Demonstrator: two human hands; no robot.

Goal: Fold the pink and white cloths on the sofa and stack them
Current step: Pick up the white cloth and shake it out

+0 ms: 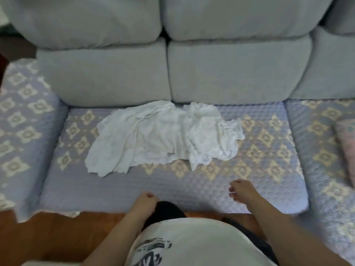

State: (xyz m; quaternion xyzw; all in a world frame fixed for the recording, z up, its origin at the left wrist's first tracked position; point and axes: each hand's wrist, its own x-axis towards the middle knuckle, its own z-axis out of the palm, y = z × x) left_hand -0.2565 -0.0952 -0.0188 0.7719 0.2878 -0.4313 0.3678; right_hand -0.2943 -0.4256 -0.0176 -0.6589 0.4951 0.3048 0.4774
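Two white cloths lie crumpled side by side on the middle sofa seat [269, 179]. The larger white cloth [134, 137] spreads to the left, and the smaller white cloth [209, 137] is bunched against its right edge. A pink cloth [348, 148] shows at the far right edge, mostly cut off by the frame. My left hand [144, 201] hovers over the seat's front edge with its fingers loosely curled and holds nothing. My right hand [241, 191] is also over the front of the seat, relaxed and holding nothing. Both hands are well short of the cloths.
The seat wears a quilted lilac cover with cream flower shapes. Grey back cushions [230, 72] rise right behind the cloths. More covered seats [21, 116] lie left and right. Below the seat's front edge is a wooden floor [48, 239].
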